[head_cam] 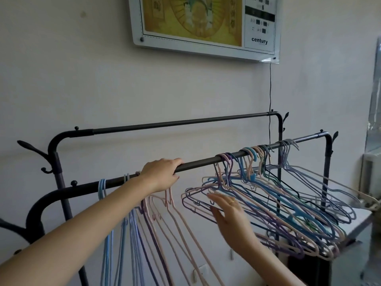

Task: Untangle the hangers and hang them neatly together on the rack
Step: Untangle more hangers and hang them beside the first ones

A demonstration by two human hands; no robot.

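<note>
The tangled hangers [268,195] hung in a jumbled fan off the right half of the front rail [198,163], hooks bunched along the bar, their pink, blue, purple and dark frames splayed sideways and crossing one another. Over on the left half of that same rail, the sorted hangers [144,223] dropped straight down, blue ones at the far left, then lilac, then pink, close together.

The left hand [162,174] sat on top of the front rail between the two groups, fingers curled over the bar and gripping it, right above the hooks of the pink ones. The right hand [231,215] was lower, fingers straight and spread, flat against the near edge of the tangle, touching the purple and pink frames there; it pinched nothing. A ring showed on one finger.

Behind, the back rail [185,122] of the black rack ran higher and carried no hangers. A black cord [270,89] dropped down the pale wall from a framed picture [198,23], bearing the word "century", at the top.
</note>
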